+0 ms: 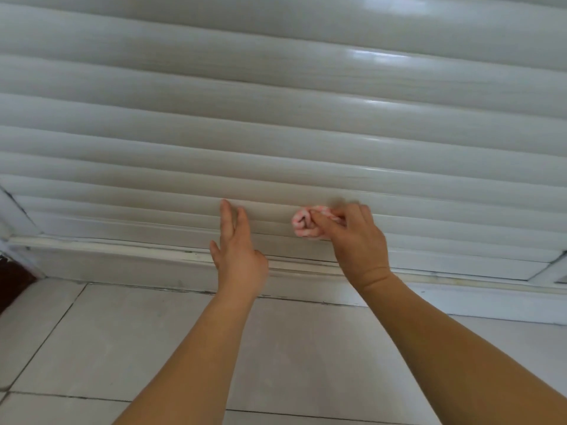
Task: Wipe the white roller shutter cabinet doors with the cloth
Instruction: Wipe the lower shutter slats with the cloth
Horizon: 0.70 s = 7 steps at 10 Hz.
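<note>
The roller shutter door (276, 118) fills nearly all of the upper part of the view. It is made of long horizontal slats, white to pale grey, each slat a little rounded, and their surface is glossy: bright reflections lie on the slats toward the upper right. The lowest slats end at a white bottom rail (122, 243), and below this rail runs a white plinth with some dark marks and chipped paint along its lower edge.

The cloth (305, 223) is small, pink and white, and bunched into a tight ball. The right hand (356, 240) holds it with curled fingers and presses it against the lowest slats, a little right of the middle of the door. The left hand (236, 246) holds nothing; its fingers are straight and close together, with the fingertips at the same low slats, well apart from the cloth.

Most of the cloth is hidden under the right fingers, and this area is blurred, so its pattern cannot be told. If the left fingertips really touch the door, I cannot tell. The door is cut off at the top and on both sides. Below lies a floor of pale tiles (107, 348), and a dark object (12, 280) at the left edge is too cut off to name.
</note>
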Each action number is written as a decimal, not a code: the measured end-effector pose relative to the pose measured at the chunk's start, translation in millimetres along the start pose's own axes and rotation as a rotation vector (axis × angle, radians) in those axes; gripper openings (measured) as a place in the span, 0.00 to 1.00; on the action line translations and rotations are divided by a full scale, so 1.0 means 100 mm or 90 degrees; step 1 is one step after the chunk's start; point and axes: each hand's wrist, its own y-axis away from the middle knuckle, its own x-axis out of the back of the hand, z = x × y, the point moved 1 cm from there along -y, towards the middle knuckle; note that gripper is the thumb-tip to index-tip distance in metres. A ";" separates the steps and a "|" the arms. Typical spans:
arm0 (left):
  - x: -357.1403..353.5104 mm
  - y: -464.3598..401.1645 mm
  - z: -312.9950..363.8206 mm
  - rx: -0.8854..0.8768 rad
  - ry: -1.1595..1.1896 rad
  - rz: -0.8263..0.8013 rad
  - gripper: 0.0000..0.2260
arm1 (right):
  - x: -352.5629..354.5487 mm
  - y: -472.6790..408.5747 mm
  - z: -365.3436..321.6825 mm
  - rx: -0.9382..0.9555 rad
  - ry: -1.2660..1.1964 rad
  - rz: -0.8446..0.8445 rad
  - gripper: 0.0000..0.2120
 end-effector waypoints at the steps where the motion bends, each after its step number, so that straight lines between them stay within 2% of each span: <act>1: -0.01 0.01 0.02 0.018 -0.010 -0.033 0.37 | 0.08 0.24 0.31 -0.157 0.030 0.039 0.12; 2: 0.02 0.02 -0.01 0.014 -0.013 -0.049 0.37 | 0.09 0.32 0.26 -0.264 -0.107 0.160 0.15; 3: 0.07 0.05 -0.08 0.034 -0.004 -0.066 0.36 | 0.04 0.18 0.06 -0.305 -0.176 0.211 0.18; 4: 0.15 0.12 -0.20 0.081 -0.001 -0.087 0.35 | 0.01 -0.01 -0.18 -0.204 -0.172 0.206 0.17; 5: 0.19 0.14 -0.30 0.086 -0.005 -0.094 0.35 | -0.05 -0.20 -0.43 -0.154 -0.140 0.162 0.15; 6: 0.25 0.15 -0.35 0.094 -0.014 -0.097 0.35 | -0.24 -0.31 -0.65 -0.141 -0.174 0.072 0.15; 7: 0.30 0.17 -0.39 0.093 -0.012 -0.104 0.35 | -0.33 -0.35 -0.81 -0.153 -0.191 0.000 0.11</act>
